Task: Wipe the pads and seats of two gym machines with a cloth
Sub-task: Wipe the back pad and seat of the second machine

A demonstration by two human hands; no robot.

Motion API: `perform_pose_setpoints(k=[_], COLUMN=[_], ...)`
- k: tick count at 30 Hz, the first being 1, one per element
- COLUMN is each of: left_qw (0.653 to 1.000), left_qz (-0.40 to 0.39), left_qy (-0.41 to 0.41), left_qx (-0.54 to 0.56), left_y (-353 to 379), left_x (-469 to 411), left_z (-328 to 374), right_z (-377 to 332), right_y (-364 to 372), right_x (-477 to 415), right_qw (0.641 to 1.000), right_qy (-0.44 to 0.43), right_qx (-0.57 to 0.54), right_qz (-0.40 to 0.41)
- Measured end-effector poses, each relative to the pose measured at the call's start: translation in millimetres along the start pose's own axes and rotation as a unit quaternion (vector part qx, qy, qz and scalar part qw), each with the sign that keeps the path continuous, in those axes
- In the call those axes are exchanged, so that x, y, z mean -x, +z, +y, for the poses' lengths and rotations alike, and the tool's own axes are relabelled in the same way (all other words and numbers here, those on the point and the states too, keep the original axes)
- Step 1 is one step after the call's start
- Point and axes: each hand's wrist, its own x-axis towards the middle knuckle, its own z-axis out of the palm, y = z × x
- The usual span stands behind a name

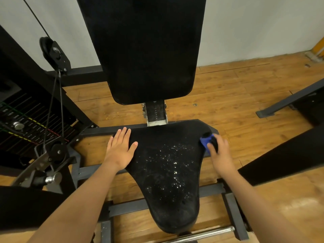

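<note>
Left hand (pixel 121 151) flat, fingers straight and spread — pressing seat (pixel 168 172) left corner. Right hand (pixel 220 153) curled round blue cloth (pixel 206 140) — cloth under fingertips, at seat's right edge.

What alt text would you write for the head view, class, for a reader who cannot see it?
A person's right hand grips a blue cloth at the right rear edge of a black gym machine seat, while the left hand rests flat on its left rear corner. Pale specks dot the seat's middle; a black back pad rises behind it.
</note>
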Motion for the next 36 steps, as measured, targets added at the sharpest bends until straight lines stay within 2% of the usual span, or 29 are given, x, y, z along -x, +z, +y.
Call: perform_pose_setpoints(k=[2,5,8,11,17,19,21,28,31,36], left_qw=[1.0,1.0,1.0,1.0,1.0,1.0,1.0,0.999,0.999,0.999], left_qz=[0.004,0.009,0.011,0.011,0.013,0.018,0.026,0.033,0.032,0.029], left_qy=[0.001,0.002,0.002,0.006,0.004,0.005,0.007,0.008,-0.002,-0.002], left_qx=[-0.001,0.0,0.002,0.005,0.009,0.008,0.007,0.007,0.005,0.014], left_y=[0.2,0.6,0.0,-0.6,-0.8,-0.3,0.6,2.6,2.5,2.2], left_x=[-1.1,-1.5,-0.5,0.1,1.0,0.9,0.5,-0.9,-0.2,-1.7], left_z=[-0.6,-1.4,-1.9,-1.2,-1.0,-0.3,-0.1,-2.1,-2.3,0.1], right_z=[-5.7,-15.7,-22.8,-25.5,-36.8,-38.7,-39.8,-43.1,-55.8,-79.4], right_y=[-3.3,-5.5,-0.8,4.1,5.9,-3.3,-10.7,7.3,24.5,55.1], right_x=[-33.0,-71.2,-74.2,-55.5,-21.1,-27.3,-44.1,-90.7,-78.7,-32.5], right_qw=[0.999,0.991,0.983,0.975,0.94,0.936,0.944,0.969,0.963,0.935], right_qy=[0.003,0.006,-0.005,-0.079,-0.233,-0.232,-0.195,-0.094,-0.141,-0.253], right_qx=[0.032,0.133,0.182,0.205,0.205,0.208,0.209,0.222,0.219,0.203], right_qz=[0.014,-0.007,-0.009,-0.018,-0.139,-0.164,-0.166,-0.053,-0.063,-0.147])
